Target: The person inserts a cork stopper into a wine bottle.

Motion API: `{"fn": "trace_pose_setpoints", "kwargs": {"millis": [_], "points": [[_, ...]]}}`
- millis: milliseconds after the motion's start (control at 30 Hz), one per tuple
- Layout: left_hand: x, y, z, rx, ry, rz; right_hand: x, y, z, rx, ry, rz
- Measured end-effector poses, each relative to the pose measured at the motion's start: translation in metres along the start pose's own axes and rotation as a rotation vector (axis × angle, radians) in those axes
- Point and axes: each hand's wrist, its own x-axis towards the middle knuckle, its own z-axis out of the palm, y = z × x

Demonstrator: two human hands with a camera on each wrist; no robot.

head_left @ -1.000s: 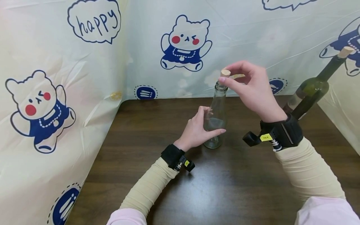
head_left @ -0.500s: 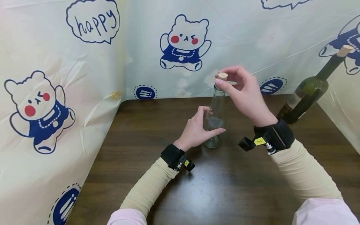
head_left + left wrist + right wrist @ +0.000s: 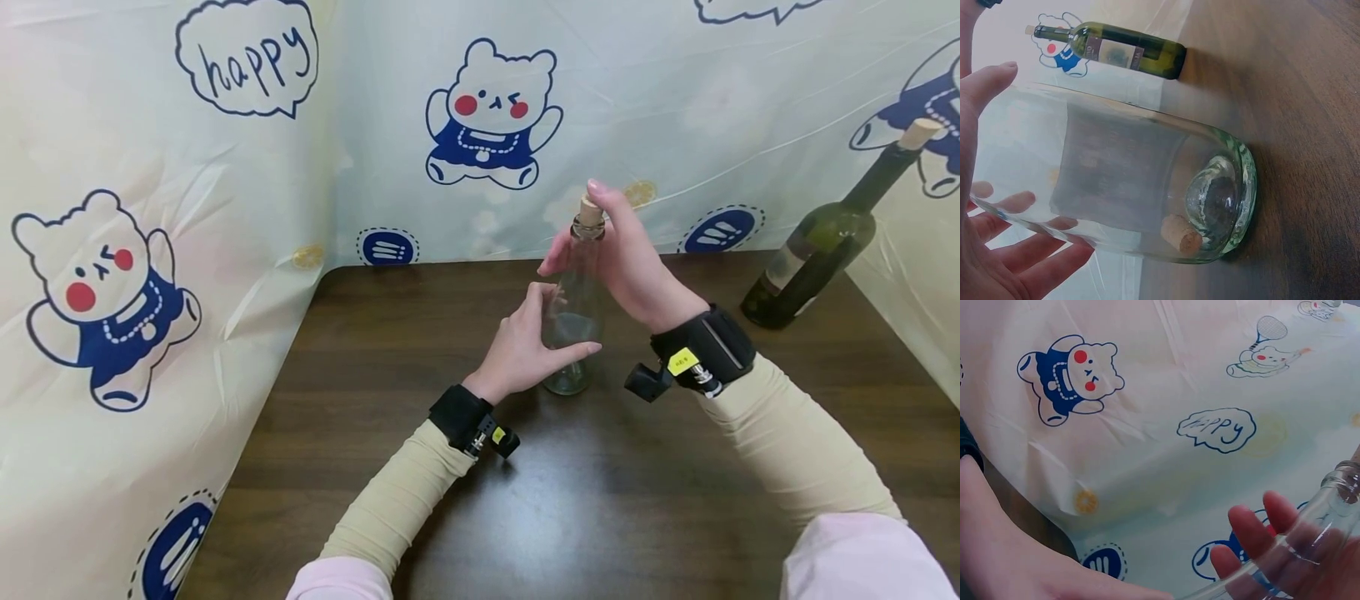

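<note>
A clear glass bottle [image 3: 576,292] stands upright on the table, with a pale cork [image 3: 591,212] sticking up from its mouth. My left hand [image 3: 517,350] grips the lower body, thumb across the front and fingers at the far side. Around the neck goes my right hand [image 3: 637,271], its fingers passing behind the glass and its thumb pressing on the cork's top. In the left wrist view, a second cork [image 3: 1182,235] lies inside the bottle near the domed base, below a grey label. The right wrist view shows several fingers through the clear neck [image 3: 1310,544].
A dark green wine bottle [image 3: 817,237] with a label and a cork in its neck stands at the back right. Behind the brown wooden table [image 3: 360,350] hangs a light cloth [image 3: 375,150] printed with cartoon bears.
My right hand has shifted from pinching the cork between thumb and fingers to wrapping the neck, thumb on the cork's top. The left hand and the bottle stay nearly still.
</note>
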Motion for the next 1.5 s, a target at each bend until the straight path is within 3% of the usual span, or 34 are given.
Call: {"fn": "trace_pose_setpoints", "kwargs": {"millis": [267,633,1033,1267,1500], "points": [[0.001,0.0,0.0,0.005,0.012,0.02,0.006,0.005,0.002,0.061,-0.041,-0.025],[0.002,0.0,0.0,0.008,0.012,0.011,0.007,0.003,0.003,0.036,-0.047,-0.074],[0.001,-0.001,0.001,0.007,0.018,0.017,0.008,0.005,0.002,0.029,-0.029,-0.059],[-0.002,-0.001,0.0,0.005,0.01,-0.003,-0.004,0.003,-0.006,-0.1,-0.016,-0.003],[-0.001,-0.001,0.0,0.005,0.025,0.025,-0.024,0.016,-0.015,-0.398,0.061,0.043]]}}
